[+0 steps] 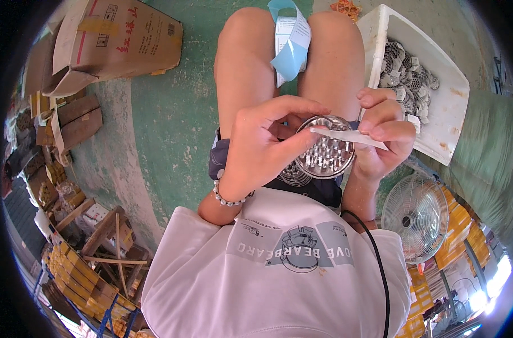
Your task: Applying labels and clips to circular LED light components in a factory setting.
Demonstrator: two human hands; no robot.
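My left hand (259, 138) is closed around the rim of a round, shiny metal disc (327, 158) with a raised, grater-like pattern. Between the thumb and fingers of my right hand (385, 132) is a narrow white paper label (352, 136). It stretches over the disc's upper part, its left end by my left thumb. Beneath the disc, more round metal pieces (294, 176) sit in my lap, partly covered. A strip of white labels on light-blue backing (292, 48) lies between my knees.
To the right stands a white bin (456, 112) holding many labelled metal pieces (411, 81). A wire fan (415, 217) is near my right elbow. Far left is a large cardboard box (127, 42), with a smaller carton (79, 124) nearer. Yellow boxes (70, 270) are stacked at lower left.
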